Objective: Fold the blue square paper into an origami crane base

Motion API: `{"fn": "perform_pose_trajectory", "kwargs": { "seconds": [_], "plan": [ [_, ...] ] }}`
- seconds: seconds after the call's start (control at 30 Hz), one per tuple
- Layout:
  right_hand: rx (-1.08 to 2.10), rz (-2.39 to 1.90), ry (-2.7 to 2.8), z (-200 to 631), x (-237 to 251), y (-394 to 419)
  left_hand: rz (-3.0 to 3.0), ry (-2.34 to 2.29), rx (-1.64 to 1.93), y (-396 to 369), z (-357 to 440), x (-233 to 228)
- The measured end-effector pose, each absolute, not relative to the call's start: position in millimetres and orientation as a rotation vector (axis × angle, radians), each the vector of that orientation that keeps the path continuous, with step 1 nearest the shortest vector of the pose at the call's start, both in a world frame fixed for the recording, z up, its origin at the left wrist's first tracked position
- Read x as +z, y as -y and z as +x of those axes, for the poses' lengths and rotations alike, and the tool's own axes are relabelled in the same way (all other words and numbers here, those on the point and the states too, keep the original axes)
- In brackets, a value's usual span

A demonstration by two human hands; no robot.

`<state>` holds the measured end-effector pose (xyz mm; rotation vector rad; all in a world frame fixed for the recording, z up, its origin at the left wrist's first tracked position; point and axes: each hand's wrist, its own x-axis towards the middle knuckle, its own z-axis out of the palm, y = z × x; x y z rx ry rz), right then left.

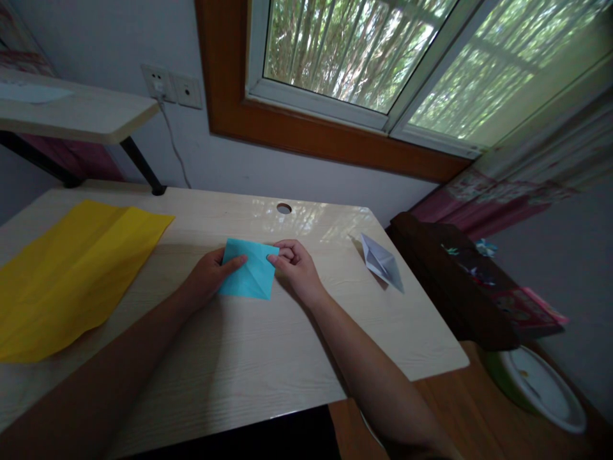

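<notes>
A square of light blue paper [249, 275] with a diagonal crease is held up between my two hands, over the middle of the desk. My left hand [211, 275] grips its left edge, thumb on the front face and fingers hidden behind. At the upper right corner, my right hand [297, 267] pinches the paper between thumb and curled fingers. To the right on the desk rests a folded white paper boat [382, 260], apart from both hands. A large yellow sheet [81, 275] lies to the left of my left hand.
The pale wooden desk [268, 358] has a round cable hole [284, 208] near its back edge. A raised shelf [71, 118] stands at the back left. Right of the desk are a dark wooden cabinet [431, 255] and a round white-topped object [546, 386].
</notes>
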<state>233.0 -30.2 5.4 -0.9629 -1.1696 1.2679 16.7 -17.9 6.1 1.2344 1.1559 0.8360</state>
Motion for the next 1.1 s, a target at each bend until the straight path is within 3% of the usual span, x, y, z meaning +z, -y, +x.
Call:
{"fn": "perform_pose_trajectory", "kwargs": {
  "seconds": [0.87, 1.1],
  "plan": [
    [1.114, -1.123, 1.334, 236.7, 0.3, 29.2, 1.442, -1.221, 0.77, 14.1, 17.3, 6.5],
    [1.037, -1.141, 1.316, 239.4, 1.6, 29.6, 1.471, -1.114, 0.908, 10.9, 19.1, 3.0]
  ]
}}
